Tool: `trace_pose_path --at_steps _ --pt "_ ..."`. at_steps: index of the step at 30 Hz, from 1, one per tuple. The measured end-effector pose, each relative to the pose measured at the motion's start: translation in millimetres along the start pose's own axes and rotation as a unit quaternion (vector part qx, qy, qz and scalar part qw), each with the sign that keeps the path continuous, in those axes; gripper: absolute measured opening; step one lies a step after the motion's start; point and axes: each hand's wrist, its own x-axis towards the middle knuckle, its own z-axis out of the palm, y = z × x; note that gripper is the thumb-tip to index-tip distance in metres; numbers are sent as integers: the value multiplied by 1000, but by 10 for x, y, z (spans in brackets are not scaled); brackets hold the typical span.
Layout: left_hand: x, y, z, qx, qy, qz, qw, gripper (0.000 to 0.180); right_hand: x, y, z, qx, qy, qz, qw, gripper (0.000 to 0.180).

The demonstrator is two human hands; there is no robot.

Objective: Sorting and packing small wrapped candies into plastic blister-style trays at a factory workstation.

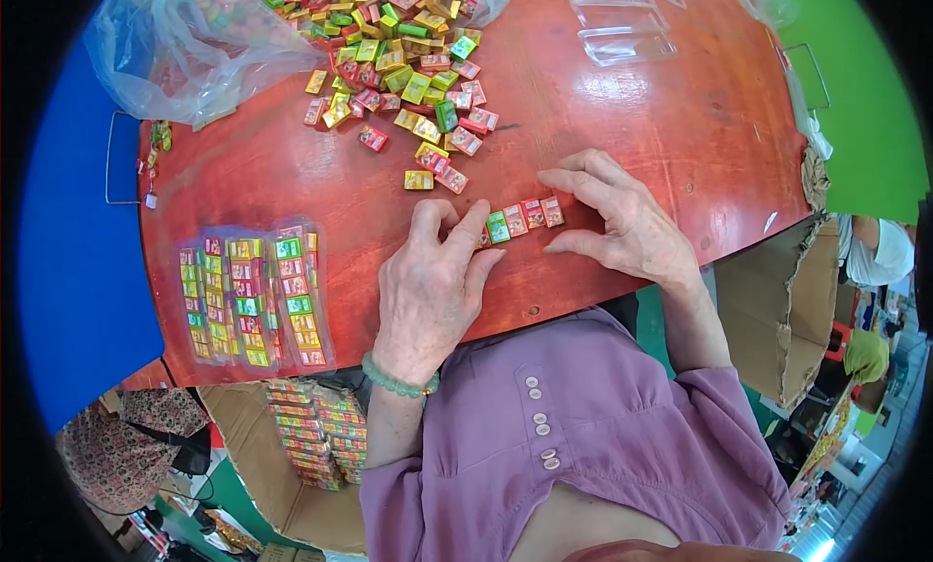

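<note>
A short row of small coloured boxes [523, 218] lies on the red wooden table [632, 124] between my hands. My left hand [432, 280] rests flat on the table, its fingertips touching the row's left end. At the right end my right hand [622, 217] curves around the row with fingers spread, holding nothing. A heap of loose small boxes [408, 66] in red, yellow and green spreads across the far side of the table, beyond both hands.
Three filled clear sleeves of boxes [253, 290] lie at the table's left front. A crumpled plastic bag [185, 47] sits at the far left, empty clear sleeves [622, 22] at the far right. Cardboard cartons stand below: one with packed sleeves [316, 436], another at right [777, 309].
</note>
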Motion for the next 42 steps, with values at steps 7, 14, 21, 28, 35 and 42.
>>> trace_pose_path --at_steps 7,14,21,28,35,42 --pt "3 -9 21 15 0 20 1000 37 125 -46 28 12 -51 8 999 42" --pt "-78 23 40 15 18 20 1000 33 242 -188 -98 -13 -145 13 989 35" --pt "-119 28 97 17 38 26 999 34 741 -250 -39 -68 -22 -50 996 38" --pt "-127 12 129 15 62 39 997 35 885 -117 91 -84 -44 -98 991 25" --pt "-119 11 113 27 53 36 998 43 374 -48 -178 -3 -38 9 999 19" --pt "-94 32 122 49 24 34 998 47 84 -13 -233 45 -92 55 993 40"
